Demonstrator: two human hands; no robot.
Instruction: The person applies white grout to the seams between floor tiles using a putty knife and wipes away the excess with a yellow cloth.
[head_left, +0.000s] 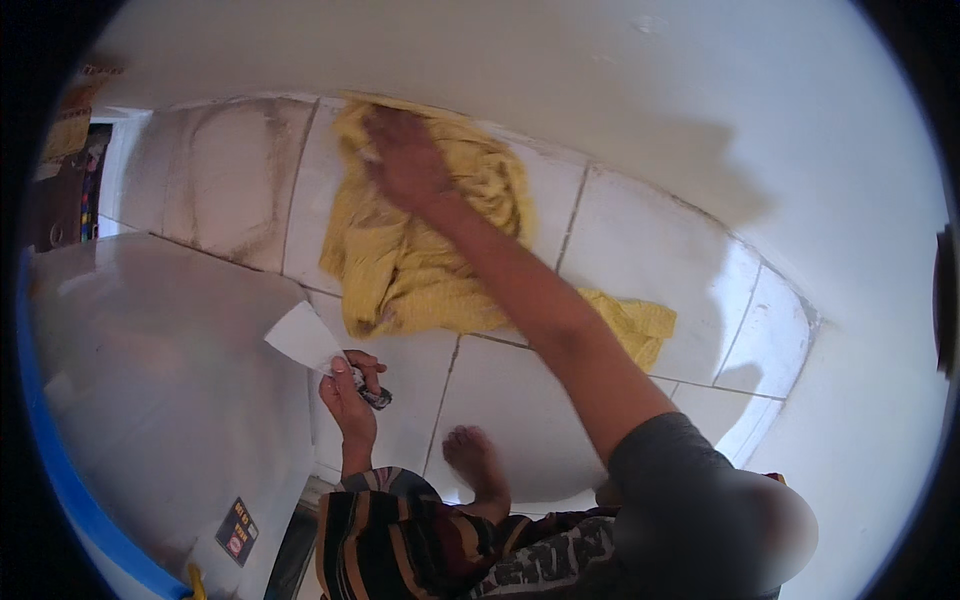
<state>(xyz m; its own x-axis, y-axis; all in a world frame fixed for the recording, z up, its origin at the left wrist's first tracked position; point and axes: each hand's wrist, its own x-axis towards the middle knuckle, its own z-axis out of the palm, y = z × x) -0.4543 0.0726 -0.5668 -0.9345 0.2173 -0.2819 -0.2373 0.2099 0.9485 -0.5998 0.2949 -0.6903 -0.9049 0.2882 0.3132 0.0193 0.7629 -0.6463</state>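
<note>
A crumpled yellow cloth (400, 275) is spread over the white tiles at the foot of the wall, with a loose end trailing to the right. My right hand (408, 165) is pressed onto its far part, fingers somewhat blurred and bunched against the fabric. Closer to me and to the left, my left hand (348, 405) grips a scraper (306, 338) with a flat, pale, widening blade and a dark handle. The blade points up and left, apart from the cloth. My bare foot (472, 455) stands on the tiles just right of the left hand.
A large glossy grey-white panel (180, 360) with a blue edge (50, 430) fills the left side. Beyond it, a tile (235, 165) carries brown stains. A pale wall (640, 80) borders the far tiles. Dark objects (70, 190) stand by an opening at far left.
</note>
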